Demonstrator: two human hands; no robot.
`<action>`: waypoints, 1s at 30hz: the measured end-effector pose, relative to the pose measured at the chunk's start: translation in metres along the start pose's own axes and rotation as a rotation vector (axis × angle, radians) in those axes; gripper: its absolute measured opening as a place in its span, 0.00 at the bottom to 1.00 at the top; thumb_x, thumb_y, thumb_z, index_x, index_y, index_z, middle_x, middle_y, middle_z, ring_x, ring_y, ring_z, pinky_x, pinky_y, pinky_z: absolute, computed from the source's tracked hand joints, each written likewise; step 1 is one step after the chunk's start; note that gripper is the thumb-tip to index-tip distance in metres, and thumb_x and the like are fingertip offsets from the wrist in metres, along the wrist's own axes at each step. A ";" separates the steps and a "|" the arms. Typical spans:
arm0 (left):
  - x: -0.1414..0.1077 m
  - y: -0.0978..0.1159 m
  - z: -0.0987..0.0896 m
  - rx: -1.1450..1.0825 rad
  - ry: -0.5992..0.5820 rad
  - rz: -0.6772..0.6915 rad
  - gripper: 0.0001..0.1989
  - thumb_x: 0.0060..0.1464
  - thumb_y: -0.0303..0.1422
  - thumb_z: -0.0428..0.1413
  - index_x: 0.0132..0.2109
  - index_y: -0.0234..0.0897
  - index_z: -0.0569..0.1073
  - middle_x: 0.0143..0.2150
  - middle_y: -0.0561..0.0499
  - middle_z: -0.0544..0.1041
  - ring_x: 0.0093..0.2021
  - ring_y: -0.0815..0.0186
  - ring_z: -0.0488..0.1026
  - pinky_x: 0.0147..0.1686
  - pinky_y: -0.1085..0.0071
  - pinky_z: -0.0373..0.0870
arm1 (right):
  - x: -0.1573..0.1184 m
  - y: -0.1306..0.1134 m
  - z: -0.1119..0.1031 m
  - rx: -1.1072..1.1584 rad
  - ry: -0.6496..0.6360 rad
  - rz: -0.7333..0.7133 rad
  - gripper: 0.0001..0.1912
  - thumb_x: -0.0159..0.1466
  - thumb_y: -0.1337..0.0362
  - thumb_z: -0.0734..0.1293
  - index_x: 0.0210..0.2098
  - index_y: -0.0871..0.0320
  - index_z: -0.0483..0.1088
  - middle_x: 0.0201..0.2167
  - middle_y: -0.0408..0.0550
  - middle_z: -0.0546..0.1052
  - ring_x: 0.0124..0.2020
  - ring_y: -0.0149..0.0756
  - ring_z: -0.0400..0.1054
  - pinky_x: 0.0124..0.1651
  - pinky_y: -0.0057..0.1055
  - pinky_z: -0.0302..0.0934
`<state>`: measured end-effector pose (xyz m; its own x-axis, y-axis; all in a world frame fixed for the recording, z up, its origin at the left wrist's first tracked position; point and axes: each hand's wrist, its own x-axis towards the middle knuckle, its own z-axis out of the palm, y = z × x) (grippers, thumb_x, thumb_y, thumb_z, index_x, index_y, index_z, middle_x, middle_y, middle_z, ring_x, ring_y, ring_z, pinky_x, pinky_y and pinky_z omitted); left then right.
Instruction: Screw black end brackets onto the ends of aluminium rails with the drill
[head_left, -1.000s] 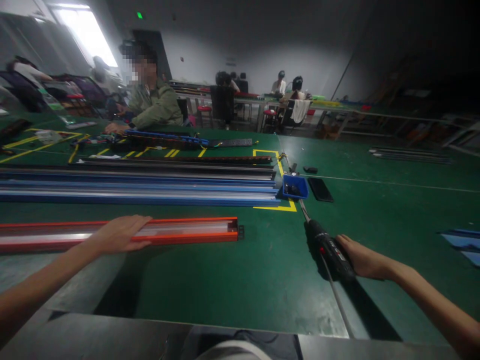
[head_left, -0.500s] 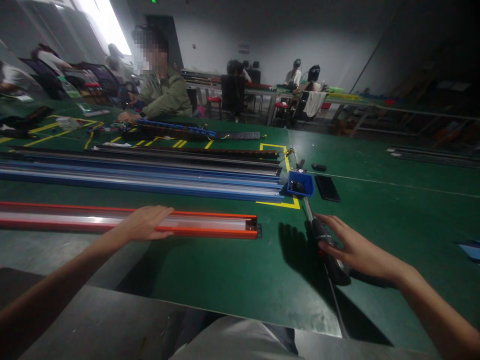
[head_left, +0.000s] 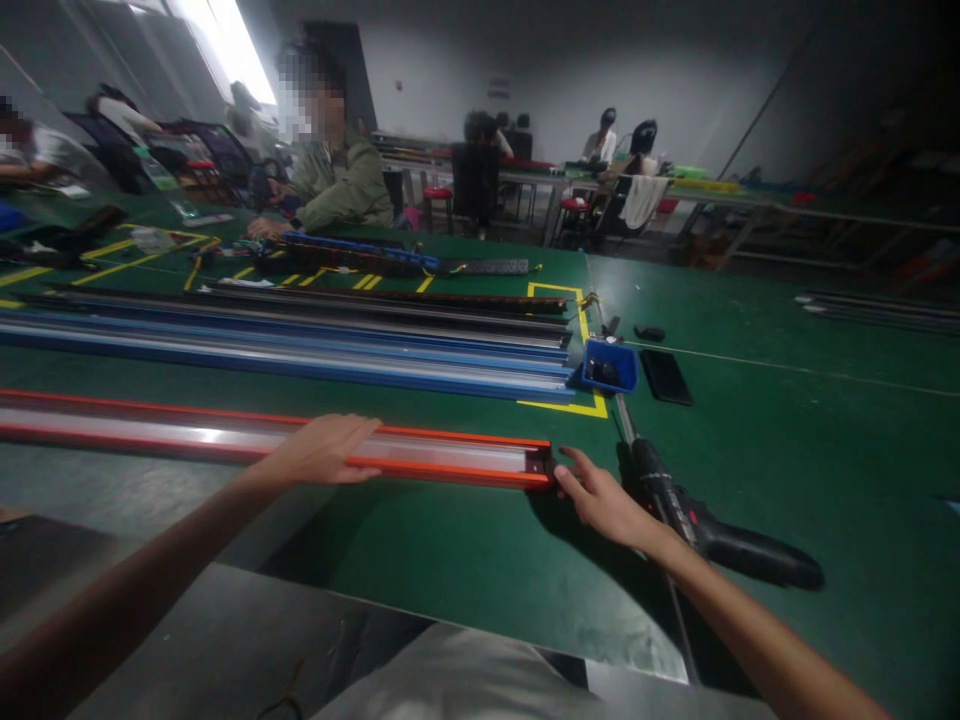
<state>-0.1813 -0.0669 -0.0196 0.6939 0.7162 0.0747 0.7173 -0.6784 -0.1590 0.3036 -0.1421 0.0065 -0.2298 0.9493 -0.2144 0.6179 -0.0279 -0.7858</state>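
Note:
A long orange-red channel rail [head_left: 450,468] with a pale inner strip lies across the front of the table. My left hand [head_left: 326,450] lies over it, fingers bent across its edges and closed on it. At its right end sits a dark end piece [head_left: 538,462]. My right hand [head_left: 604,500] is at that end, thumb and index finger a little apart and close to the end piece; whether they touch it I cannot tell. Beyond the right wrist, a black power drill [head_left: 720,535] rests on the table, with no hand on it.
Blue rails [head_left: 420,365] and dark rails [head_left: 405,305] lie behind the orange one. Right of them are a blue bin [head_left: 609,368] with small dark parts and a black phone [head_left: 666,376]. A co-worker in a green jacket [head_left: 349,180] sits across the table.
My right hand has let go of the drill and moved left to the rail's end. The orange rail has shifted right, along with my left hand. The view has turned slightly.

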 end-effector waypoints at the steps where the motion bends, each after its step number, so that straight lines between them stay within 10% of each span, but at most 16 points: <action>1: 0.001 0.003 0.001 -0.006 0.016 0.007 0.33 0.65 0.54 0.53 0.60 0.28 0.75 0.55 0.31 0.81 0.53 0.48 0.80 0.51 0.56 0.76 | 0.001 0.000 -0.001 0.000 -0.002 -0.010 0.37 0.74 0.40 0.58 0.68 0.64 0.63 0.33 0.51 0.79 0.31 0.41 0.76 0.37 0.37 0.70; 15: 0.009 0.044 0.000 0.037 0.048 0.025 0.35 0.65 0.55 0.52 0.63 0.29 0.74 0.53 0.32 0.81 0.51 0.46 0.79 0.49 0.55 0.75 | -0.020 0.009 -0.009 -0.097 0.008 0.015 0.30 0.76 0.45 0.57 0.61 0.64 0.67 0.25 0.46 0.75 0.32 0.45 0.77 0.40 0.38 0.69; 30: -0.005 0.060 -0.003 0.026 0.165 0.038 0.32 0.63 0.55 0.54 0.59 0.33 0.78 0.47 0.34 0.81 0.43 0.49 0.77 0.40 0.56 0.76 | -0.043 0.008 0.008 -0.667 0.237 -0.225 0.32 0.77 0.55 0.54 0.74 0.66 0.55 0.64 0.71 0.70 0.63 0.61 0.70 0.64 0.57 0.65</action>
<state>-0.1413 -0.1121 -0.0268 0.7231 0.6519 0.2284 0.6898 -0.6987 -0.1897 0.3120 -0.1861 0.0050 -0.2823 0.9540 0.1006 0.9180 0.2991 -0.2604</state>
